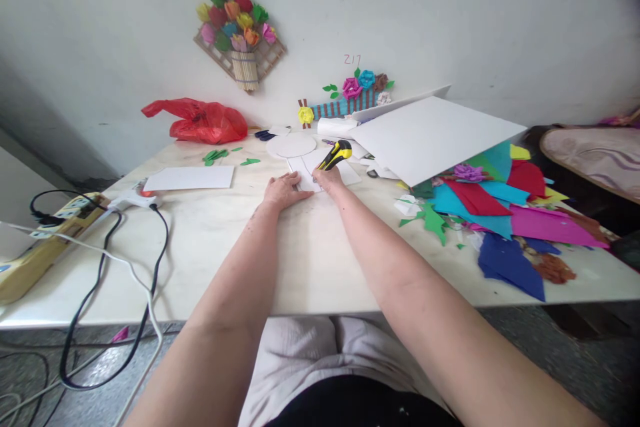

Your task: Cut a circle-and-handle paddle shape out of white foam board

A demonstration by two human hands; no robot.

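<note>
A black and yellow utility knife (pixel 336 154) is gripped in my right hand (pixel 327 178), its handle tilted up to the right. Its tip end is low at a piece of white board (pixel 347 173) lying on the table, and the blade itself is too small to make out. My left hand (pixel 286 191) rests on the near left part of that board, fingers stretched and spread, pressing beside the knife. Just beyond both hands lies a round white disc (pixel 291 145), partly over the board's far edge.
Large white sheets (pixel 435 137) lean at the right above coloured paper scraps (pixel 500 207). At the left are a white rectangle (pixel 190 178), green paper leaves (pixel 216 157), a red plastic bag (pixel 207 123) and a power strip (pixel 50 240) with cables hanging over the table's edge.
</note>
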